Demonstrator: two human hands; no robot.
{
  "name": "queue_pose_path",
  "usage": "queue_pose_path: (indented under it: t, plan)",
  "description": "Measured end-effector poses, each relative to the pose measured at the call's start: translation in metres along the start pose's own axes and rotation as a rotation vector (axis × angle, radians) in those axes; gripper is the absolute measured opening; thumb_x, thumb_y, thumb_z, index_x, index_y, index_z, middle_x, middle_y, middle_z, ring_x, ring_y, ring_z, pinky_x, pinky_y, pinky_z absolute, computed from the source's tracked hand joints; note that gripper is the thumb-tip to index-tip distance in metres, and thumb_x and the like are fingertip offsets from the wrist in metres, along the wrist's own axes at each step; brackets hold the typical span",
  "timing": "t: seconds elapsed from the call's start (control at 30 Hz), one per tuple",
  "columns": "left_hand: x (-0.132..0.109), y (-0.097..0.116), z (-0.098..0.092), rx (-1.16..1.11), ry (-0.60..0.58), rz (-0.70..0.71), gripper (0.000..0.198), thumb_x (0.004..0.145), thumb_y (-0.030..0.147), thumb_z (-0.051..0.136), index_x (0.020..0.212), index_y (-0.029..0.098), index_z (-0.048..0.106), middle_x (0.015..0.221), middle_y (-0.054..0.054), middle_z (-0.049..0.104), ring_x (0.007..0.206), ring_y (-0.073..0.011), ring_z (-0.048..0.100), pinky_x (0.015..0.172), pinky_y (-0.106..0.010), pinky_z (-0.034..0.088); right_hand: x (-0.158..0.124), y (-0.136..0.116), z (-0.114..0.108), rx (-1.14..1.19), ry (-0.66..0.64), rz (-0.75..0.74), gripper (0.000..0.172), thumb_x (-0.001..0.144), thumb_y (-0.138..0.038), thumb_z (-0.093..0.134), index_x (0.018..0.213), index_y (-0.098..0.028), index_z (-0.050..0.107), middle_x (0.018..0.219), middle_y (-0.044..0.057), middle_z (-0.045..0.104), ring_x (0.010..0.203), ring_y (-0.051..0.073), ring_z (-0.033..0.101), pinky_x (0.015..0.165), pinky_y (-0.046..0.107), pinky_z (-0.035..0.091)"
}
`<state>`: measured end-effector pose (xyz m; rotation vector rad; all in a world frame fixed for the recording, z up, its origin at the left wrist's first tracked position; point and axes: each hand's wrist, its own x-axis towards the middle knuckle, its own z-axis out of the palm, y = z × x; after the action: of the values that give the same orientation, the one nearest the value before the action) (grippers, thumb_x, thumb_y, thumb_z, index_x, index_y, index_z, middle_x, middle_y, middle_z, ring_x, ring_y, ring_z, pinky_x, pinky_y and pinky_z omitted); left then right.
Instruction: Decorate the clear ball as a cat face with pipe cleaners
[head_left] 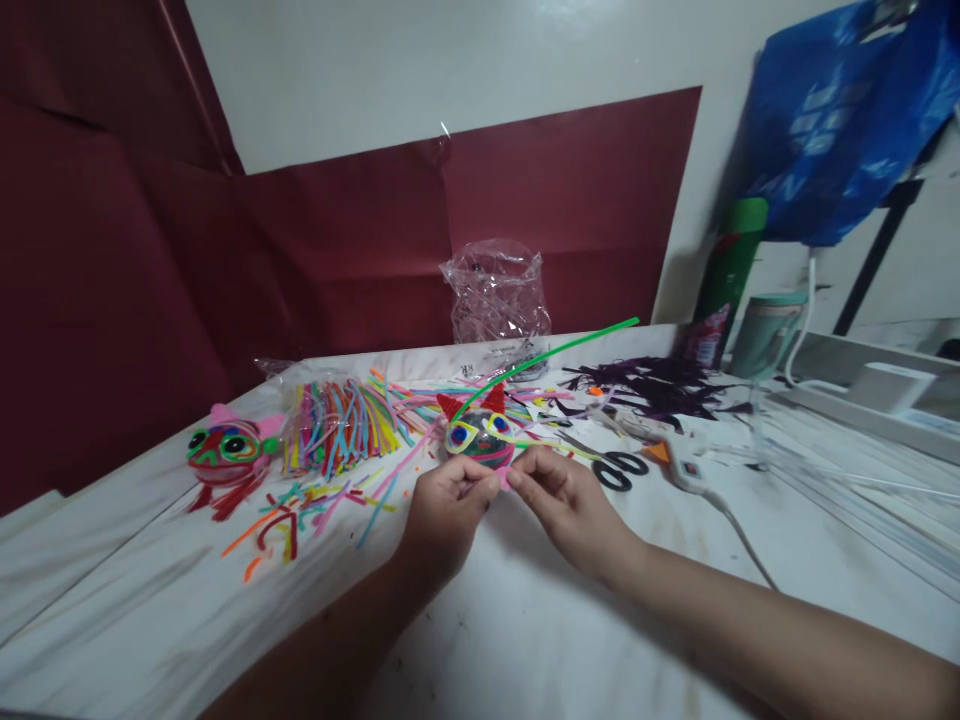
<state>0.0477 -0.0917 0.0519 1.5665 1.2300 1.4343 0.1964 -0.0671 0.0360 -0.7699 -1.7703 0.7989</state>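
Note:
My left hand [450, 505] and my right hand [566, 505] meet near the table's middle, thumbs and fingertips pinched on a small pink pipe cleaner [505, 479]. Much of that piece is hidden by my fingers. Right behind them sits a dark round ball figure [487, 443] with red pointed ears, yellow-rimmed blue eyes and a pink strand across its lower front. Whether my fingertips touch the ball, I cannot tell. From beside its left ear a long green pipe cleaner [559, 350] slants up to the right.
At left stand a finished-looking pink and red ball figure [229, 455] and a bag of colourful pipe cleaners [337, 425], with cut pieces [300, 515] in front. Black-handled scissors [619, 468] and a glue gun [682, 467] with its cord lie right. Purple shreds [652, 385] lie behind.

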Motion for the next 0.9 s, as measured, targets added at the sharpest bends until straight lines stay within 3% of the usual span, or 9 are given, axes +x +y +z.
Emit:
queue_pose_path:
  t: [0.07, 0.2, 0.3, 0.4, 0.47, 0.57, 0.73, 0.9]
  plan:
    - [0.000, 0.000, -0.002, 0.129, 0.037, 0.123, 0.017, 0.071, 0.027, 0.058, 0.059, 0.015, 0.055, 0.053, 0.004, 0.048, 0.051, -0.0086, 0.042, 0.050, -0.021, 0.036, 0.000, 0.001, 0.001, 0.017, -0.012, 0.031, 0.027, 0.087, -0.038, 0.049, 0.070, -0.018, 0.056, 0.065, 0.001, 0.055, 0.062, 0.014, 0.050, 0.059, 0.026, 0.042]
    - [0.002, -0.006, -0.009, 0.431, 0.028, 0.472, 0.017, 0.076, 0.017, 0.054, 0.059, 0.015, 0.054, 0.058, 0.001, 0.051, 0.055, -0.0097, 0.047, 0.054, -0.021, 0.038, 0.006, -0.002, -0.006, -0.091, -0.166, -0.020, 0.021, 0.087, -0.033, 0.052, 0.076, -0.017, 0.060, 0.070, 0.003, 0.061, 0.066, 0.015, 0.054, 0.062, 0.026, 0.043]
    - [0.006, -0.013, -0.014, 0.615, -0.046, 0.712, 0.018, 0.079, 0.013, 0.049, 0.063, 0.015, 0.055, 0.060, 0.000, 0.053, 0.057, -0.0110, 0.051, 0.055, -0.022, 0.039, 0.011, -0.001, -0.014, -0.280, -0.216, -0.227, 0.014, 0.088, -0.024, 0.052, 0.080, -0.017, 0.061, 0.076, 0.006, 0.063, 0.072, 0.017, 0.056, 0.065, 0.027, 0.045]
    - [0.008, -0.017, -0.016, 0.745, -0.107, 0.824, 0.020, 0.080, 0.010, 0.046, 0.064, 0.016, 0.055, 0.060, -0.002, 0.054, 0.058, -0.0119, 0.052, 0.055, -0.022, 0.039, 0.012, 0.003, -0.017, -0.454, -0.233, -0.448, 0.018, 0.089, -0.019, 0.047, 0.078, -0.016, 0.061, 0.076, 0.008, 0.062, 0.073, 0.018, 0.056, 0.066, 0.029, 0.045]
    - [0.008, -0.017, -0.016, 0.757, -0.143, 0.815, 0.020, 0.080, 0.010, 0.046, 0.063, 0.015, 0.056, 0.060, -0.002, 0.054, 0.055, -0.0117, 0.052, 0.053, -0.022, 0.038, 0.012, 0.006, -0.016, -0.543, -0.240, -0.542, 0.021, 0.090, -0.018, 0.044, 0.076, -0.016, 0.059, 0.072, 0.008, 0.061, 0.069, 0.019, 0.055, 0.064, 0.029, 0.044]
    - [0.007, -0.012, -0.015, 0.601, -0.138, 0.670, 0.018, 0.080, 0.013, 0.050, 0.067, 0.014, 0.061, 0.063, -0.003, 0.058, 0.059, -0.0117, 0.054, 0.056, -0.022, 0.040, 0.011, 0.005, -0.015, -0.558, -0.184, -0.571, 0.021, 0.089, -0.016, 0.043, 0.072, -0.017, 0.055, 0.067, 0.006, 0.058, 0.065, 0.017, 0.052, 0.062, 0.029, 0.042]
    - [0.004, -0.008, -0.010, 0.233, -0.020, 0.316, 0.013, 0.080, 0.022, 0.057, 0.074, 0.016, 0.067, 0.070, -0.002, 0.064, 0.067, -0.0126, 0.058, 0.065, -0.023, 0.045, 0.010, -0.007, -0.014, -0.355, -0.070, -0.370, 0.019, 0.087, -0.018, 0.047, 0.069, -0.019, 0.052, 0.063, 0.002, 0.055, 0.059, 0.013, 0.050, 0.054, 0.023, 0.040]
    - [0.003, -0.012, -0.006, 0.100, 0.009, 0.207, 0.013, 0.076, 0.027, 0.063, 0.069, 0.016, 0.065, 0.066, -0.001, 0.060, 0.063, -0.0126, 0.054, 0.061, -0.024, 0.043, 0.007, -0.009, -0.012, -0.222, -0.034, -0.164, 0.020, 0.086, -0.025, 0.050, 0.068, -0.019, 0.054, 0.062, 0.000, 0.055, 0.057, 0.013, 0.050, 0.052, 0.023, 0.038]
